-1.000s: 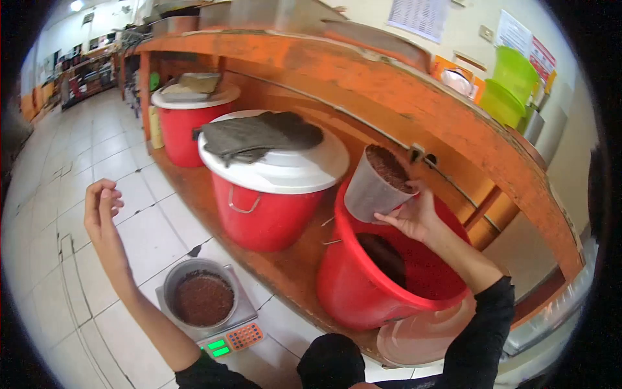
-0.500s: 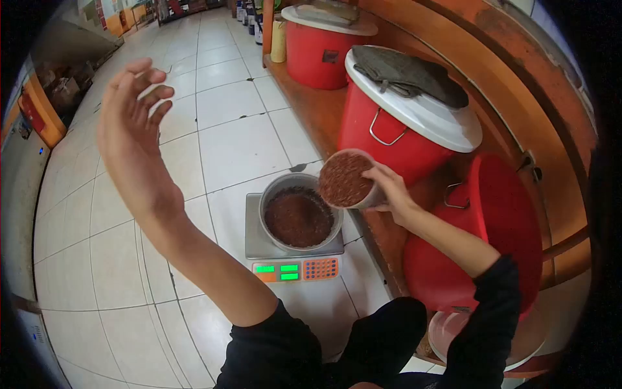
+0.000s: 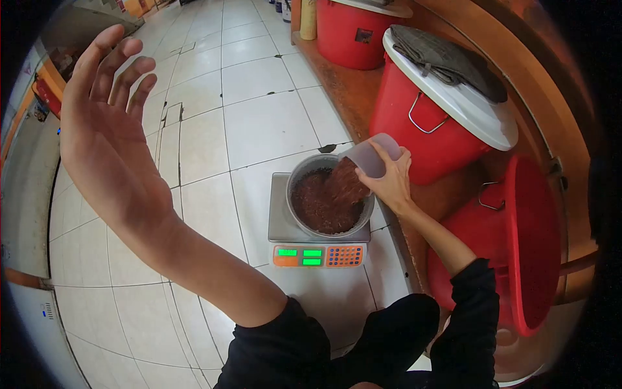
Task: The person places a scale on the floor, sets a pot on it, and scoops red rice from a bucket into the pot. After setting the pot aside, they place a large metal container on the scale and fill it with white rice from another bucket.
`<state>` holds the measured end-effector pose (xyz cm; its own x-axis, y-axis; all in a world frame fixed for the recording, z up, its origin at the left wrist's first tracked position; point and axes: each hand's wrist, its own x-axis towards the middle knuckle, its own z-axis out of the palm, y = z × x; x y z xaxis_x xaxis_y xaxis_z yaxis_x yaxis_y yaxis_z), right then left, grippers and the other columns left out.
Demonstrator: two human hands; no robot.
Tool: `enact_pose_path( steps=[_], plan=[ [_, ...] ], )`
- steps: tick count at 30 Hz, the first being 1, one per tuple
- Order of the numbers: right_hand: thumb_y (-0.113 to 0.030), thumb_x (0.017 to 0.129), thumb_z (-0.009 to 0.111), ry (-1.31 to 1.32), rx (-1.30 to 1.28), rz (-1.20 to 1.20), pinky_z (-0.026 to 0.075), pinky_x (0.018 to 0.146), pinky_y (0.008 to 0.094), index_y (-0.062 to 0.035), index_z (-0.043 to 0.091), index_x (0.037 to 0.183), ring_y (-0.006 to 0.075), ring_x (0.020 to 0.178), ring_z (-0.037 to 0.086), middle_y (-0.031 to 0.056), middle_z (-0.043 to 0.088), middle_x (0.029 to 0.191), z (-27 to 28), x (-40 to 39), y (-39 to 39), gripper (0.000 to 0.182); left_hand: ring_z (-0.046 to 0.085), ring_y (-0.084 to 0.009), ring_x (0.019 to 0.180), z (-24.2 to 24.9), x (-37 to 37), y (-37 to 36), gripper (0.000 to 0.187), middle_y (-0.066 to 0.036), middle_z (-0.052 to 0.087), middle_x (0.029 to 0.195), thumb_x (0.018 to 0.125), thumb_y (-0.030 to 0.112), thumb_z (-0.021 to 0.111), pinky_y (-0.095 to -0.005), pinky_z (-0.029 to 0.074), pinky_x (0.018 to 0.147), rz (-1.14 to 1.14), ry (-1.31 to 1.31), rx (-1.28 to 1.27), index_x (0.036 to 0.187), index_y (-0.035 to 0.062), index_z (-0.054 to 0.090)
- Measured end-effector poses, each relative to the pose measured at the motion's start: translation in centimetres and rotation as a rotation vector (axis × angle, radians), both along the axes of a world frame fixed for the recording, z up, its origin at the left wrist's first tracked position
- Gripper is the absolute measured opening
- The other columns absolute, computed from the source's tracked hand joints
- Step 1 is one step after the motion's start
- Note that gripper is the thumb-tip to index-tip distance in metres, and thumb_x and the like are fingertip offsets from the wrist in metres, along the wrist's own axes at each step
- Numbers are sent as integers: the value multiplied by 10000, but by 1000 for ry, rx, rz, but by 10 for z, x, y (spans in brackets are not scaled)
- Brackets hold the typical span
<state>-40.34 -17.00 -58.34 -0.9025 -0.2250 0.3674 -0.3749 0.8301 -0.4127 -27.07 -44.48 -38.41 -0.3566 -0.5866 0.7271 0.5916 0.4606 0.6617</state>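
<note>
Cup point(image 3: 364, 159) now tipped over pot point(image 3: 302, 170), in right hand point(image 3: 392, 184).

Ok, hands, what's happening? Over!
Right hand holds cup tilted over pot, brown bits pouring in. Left hand raised, empty. Pot on scale. Nothing visible blocking the pour.

A pale, translucent cup point(image 3: 365, 157), right of centre, tips toward the lower left, its reddish-brown flakes point(image 3: 348, 183) pouring out. Just below, near mid-frame, a round grey pot point(image 3: 313, 165) sits upright, partly filled with brown flakes.
</note>
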Motion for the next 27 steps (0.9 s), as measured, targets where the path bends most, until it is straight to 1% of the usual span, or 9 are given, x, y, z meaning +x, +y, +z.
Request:
enact_pose_path(
  steps=[4, 7, 9, 12, 16, 19, 22, 25, 27],
  plan=[
    [-354, 612, 717, -40, -24, 45, 337, 910, 450, -176, 484, 1200, 412, 1072, 324, 287, 339, 1108, -2, -5, 1, 657, 511, -258, 1064, 1, 0, 3, 486, -160, 522, 1137, 875, 352, 311, -359, 379, 946, 6, -35, -32, 1176, 5, 469],
    [-348, 613, 720, -13, -57, 29, 334, 913, 446, -166, 493, 1193, 400, 1072, 326, 295, 367, 1105, -3, -5, 0, 649, 512, -256, 1062, 0, -2, 4, 478, -165, 522, 1132, 879, 337, 304, -358, 382, 943, 14, -45, -61, 1175, 0, 468],
    [-344, 618, 719, -33, -78, 31, 332, 913, 443, -161, 497, 1192, 391, 1074, 326, 288, 395, 1101, -6, -9, 2, 642, 512, -255, 1062, -1, -2, 3, 474, -168, 522, 1130, 880, 328, 300, -357, 382, 944, 26, -46, -101, 1175, -4, 466],
    [-339, 626, 714, -41, -105, 46, 329, 913, 441, -154, 500, 1191, 374, 1073, 325, 268, 440, 1087, -9, -10, 2, 632, 511, -253, 1065, 0, -3, 1, 471, -171, 523, 1126, 881, 319, 301, -354, 379, 948, -13, -31, -90, 1176, -12, 462],
    [-336, 634, 710, -59, -137, 83, 322, 915, 437, -146, 501, 1188, 357, 1066, 323, 243, 474, 1077, -6, -8, 3, 623, 509, -253, 1069, 2, -5, 7, 474, -175, 527, 1117, 878, 316, 306, -354, 374, 952, 10, -29, -63, 1177, -19, 458],
    [-338, 632, 711, -2, -130, 81, 323, 915, 435, -141, 504, 1183, 350, 1066, 322, 236, 483, 1070, -1, -4, 0, 621, 508, -253, 1069, 1, -7, 10, 472, -173, 527, 1119, 878, 317, 314, -357, 373, 952, 31, -34, -71, 1175, -20, 459],
    [-339, 629, 712, -59, -165, 92, 327, 913, 436, -140, 499, 1186, 351, 1074, 317, 233, 485, 1072, -5, -11, 1, 629, 510, -256, 1066, 1, -7, 12, 470, -171, 524, 1124, 879, 320, 322, -361, 375, 951, 30, -43, -74, 1172, -20, 461],
    [-338, 626, 713, -11, -123, 72, 334, 908, 437, -143, 495, 1191, 353, 1076, 316, 235, 485, 1077, -3, -7, 1, 636, 515, -256, 1060, 2, -8, 13, 466, -169, 527, 1121, 880, 320, 325, -364, 379, 948, 18, -52, -65, 1168, -19, 464],
    [-332, 628, 712, -34, -130, 89, 334, 909, 437, -144, 492, 1194, 359, 1074, 315, 242, 478, 1082, -5, -8, 2, 635, 518, -256, 1055, 2, -9, 14, 464, -169, 531, 1114, 881, 319, 323, -363, 381, 946, 22, -60, -67, 1166, -17, 466]
  ],
)
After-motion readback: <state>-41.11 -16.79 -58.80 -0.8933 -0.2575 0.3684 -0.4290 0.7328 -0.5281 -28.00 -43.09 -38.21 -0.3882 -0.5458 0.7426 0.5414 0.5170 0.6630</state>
